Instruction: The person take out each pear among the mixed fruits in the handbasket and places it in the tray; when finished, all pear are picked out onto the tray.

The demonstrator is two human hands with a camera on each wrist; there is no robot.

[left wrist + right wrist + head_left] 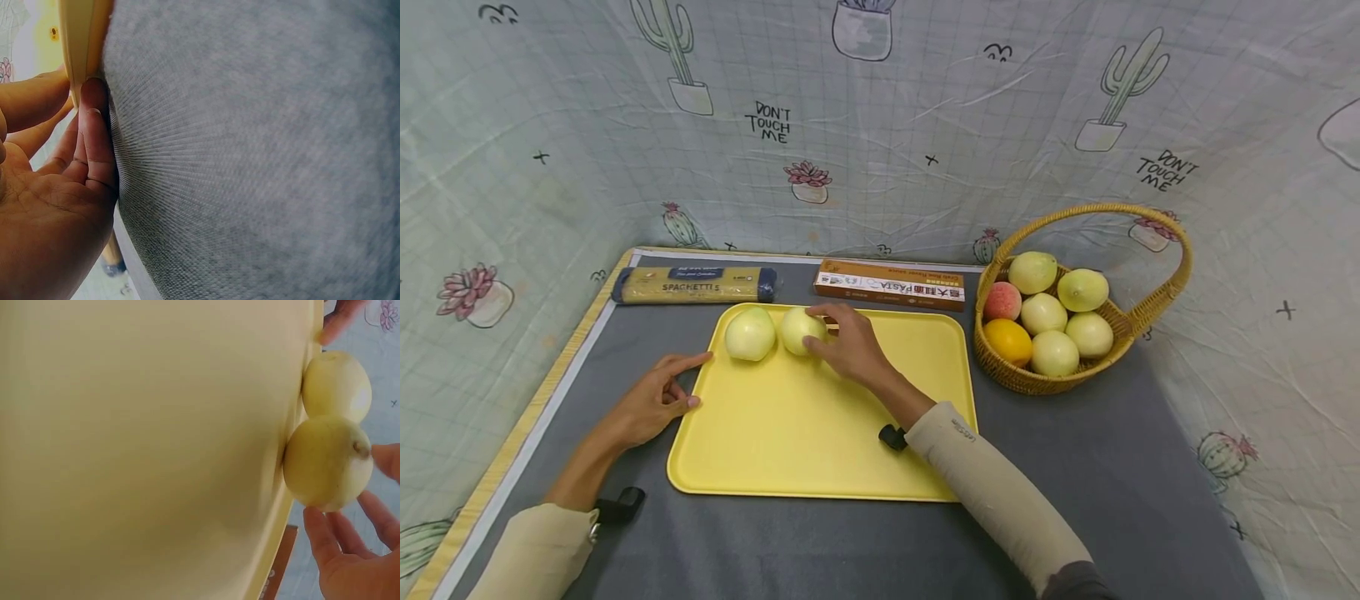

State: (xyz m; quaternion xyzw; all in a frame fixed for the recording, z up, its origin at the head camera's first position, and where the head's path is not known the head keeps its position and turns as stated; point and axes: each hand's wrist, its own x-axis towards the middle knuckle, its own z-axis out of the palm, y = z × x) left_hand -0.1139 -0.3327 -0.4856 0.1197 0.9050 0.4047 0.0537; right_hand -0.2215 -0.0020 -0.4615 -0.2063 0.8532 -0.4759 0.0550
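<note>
On the yellow tray [820, 433], two pale yellow-green round fruits sit side by side by the far left corner. My right hand [847, 342] holds the right fruit [797, 332] between thumb and fingers; in the right wrist view this fruit [328, 464] shows a small stem nub and touches the left fruit [337, 387]. The left fruit [750, 334] stands nearest the corner. At the tray's left side my left hand [647, 402] pinches the rim. The left wrist view shows that hand's curled fingers [97, 144] against the tray edge [87, 44].
A handled wicker basket [1030, 383] right of the tray holds several pale round fruits, an orange [1008, 342] and a peach [1002, 301]. Behind the tray lie a spaghetti pack [696, 285] and a brown pasta box [889, 285]. Patterned cloth [880, 125] walls surround the grey table [760, 542].
</note>
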